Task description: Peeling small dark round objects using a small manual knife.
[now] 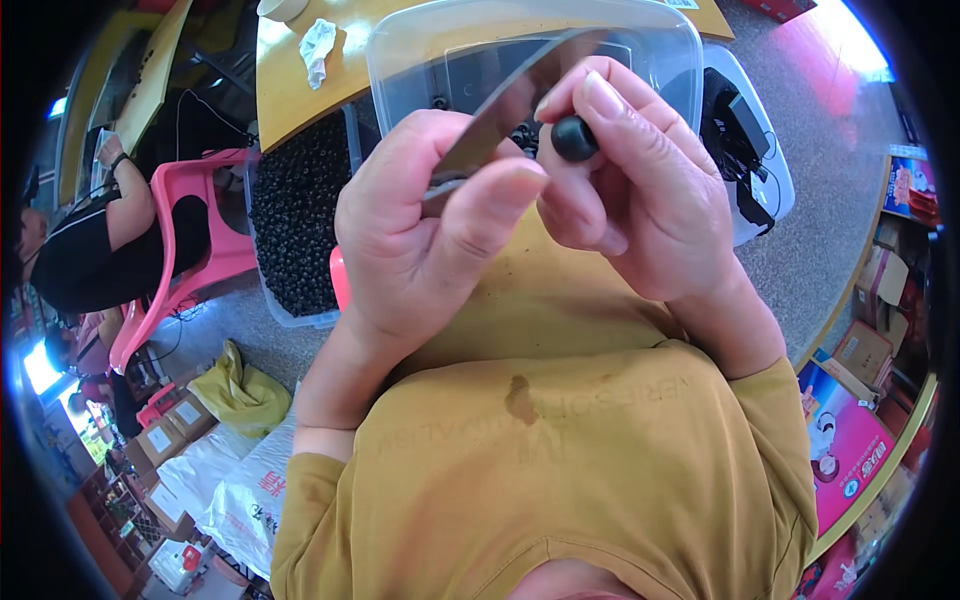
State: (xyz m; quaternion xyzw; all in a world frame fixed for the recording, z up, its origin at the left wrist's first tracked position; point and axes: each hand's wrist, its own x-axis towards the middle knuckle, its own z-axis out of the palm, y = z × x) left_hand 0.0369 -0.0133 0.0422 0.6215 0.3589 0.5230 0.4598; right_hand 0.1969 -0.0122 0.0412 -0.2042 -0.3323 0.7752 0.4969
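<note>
A broad, flat metal blade (500, 115) slants up and to the right in front of me. My left hand (425, 215) is closed round its lower end; the handle, if there is one, is hidden. My right hand (645, 175) pinches a small, shiny black ball (574, 139) between thumb and fingers, just right of the blade. Both hands are raised over a clear plastic tub (410, 55), where a few dark balls show between and behind my fingers.
At left, a second clear tub (262, 270) brims with black balls. A wooden table (280, 90) carries crumpled tissue (317, 50). Right of me, a white bin (770, 205) holds black cables. A person (100, 235) sits on a pink chair (165, 250). Cardboard boxes (862, 350) line the right side.
</note>
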